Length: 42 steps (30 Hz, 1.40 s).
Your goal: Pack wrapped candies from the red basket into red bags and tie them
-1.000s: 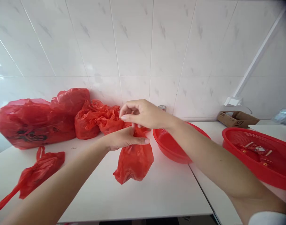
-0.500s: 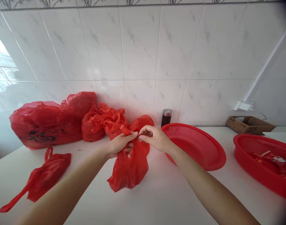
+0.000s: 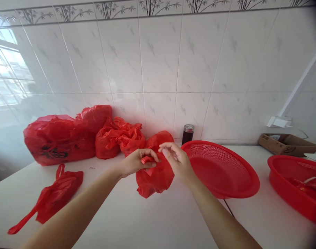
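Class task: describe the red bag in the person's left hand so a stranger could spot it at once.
Find the white table against the tiled wall, then the red basket beside the dark tumbler. Just left of that basket is the red bag, set apart from the others by the left hand holding its plastic.

A white tabletop (image 3: 132,221) runs along the wall, a dark seam (image 3: 229,208) showing at its near right. At far left sits a bulky red plastic bag with dark printing (image 3: 59,141), and just right of it crumpled red bags (image 3: 119,138). A limp red bag with handles (image 3: 58,195) lies near left. Right of centre rests a red mesh colander (image 3: 222,173), a dark silver-lidded flask (image 3: 187,135) standing behind its left rim. Further right are an open cardboard box (image 3: 287,149), far, and a second red basket (image 3: 290,186), nearer.
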Tool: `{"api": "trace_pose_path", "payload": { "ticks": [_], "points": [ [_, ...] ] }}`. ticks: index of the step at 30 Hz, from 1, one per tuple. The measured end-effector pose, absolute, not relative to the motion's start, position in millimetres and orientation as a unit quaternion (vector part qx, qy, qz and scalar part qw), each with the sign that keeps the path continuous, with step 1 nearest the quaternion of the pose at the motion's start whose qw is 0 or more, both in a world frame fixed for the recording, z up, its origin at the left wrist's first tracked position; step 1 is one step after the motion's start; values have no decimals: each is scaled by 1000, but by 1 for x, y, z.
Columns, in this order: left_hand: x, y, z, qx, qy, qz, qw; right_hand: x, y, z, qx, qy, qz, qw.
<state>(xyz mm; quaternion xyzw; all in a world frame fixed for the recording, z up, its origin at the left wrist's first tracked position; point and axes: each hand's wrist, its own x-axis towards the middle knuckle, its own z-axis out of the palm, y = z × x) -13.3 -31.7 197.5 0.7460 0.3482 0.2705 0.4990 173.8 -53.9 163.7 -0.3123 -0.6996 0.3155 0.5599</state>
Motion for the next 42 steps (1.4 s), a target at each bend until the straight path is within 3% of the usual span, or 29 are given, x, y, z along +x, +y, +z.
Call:
{"api": "trace_pose_path", "payload": {
  "ticks": [5, 9, 11, 16, 20, 27, 32, 35, 42],
  "points": [
    [-4, -34, 181, 825, 374, 327, 271, 164, -26, 135, -304, -636, 483, 519],
    [-5, -33, 168, 825, 362, 400, 169, 159, -32, 124, -255, -598, 600, 467],
    [-9, -35, 166, 832, 342, 410, 150, 160, -37, 124, -246, -608, 603, 454],
    [-31, -51, 150, 802, 432, 340, 234, 165, -36, 114, -287, -624, 548, 478],
    [-57, -81, 115, 758, 499, 295, 299, 171, -9, 71, -428, -594, 469, 494],
    [-88, -122, 85, 752, 554, 234, 271, 164, 35, 9, -529, -601, 363, 478],
    [-94, -88, 76, 645, 619, 315, 319, 154, 27, 7, -567, -604, 289, 480],
    [-79, -63, 59, 621, 643, 345, 286, 141, 13, 5, -581, -621, 232, 472],
    [-46, -29, 28, 657, 678, 262, 204, 119, 6, -8, -596, -684, 152, 392]
  ]
}}
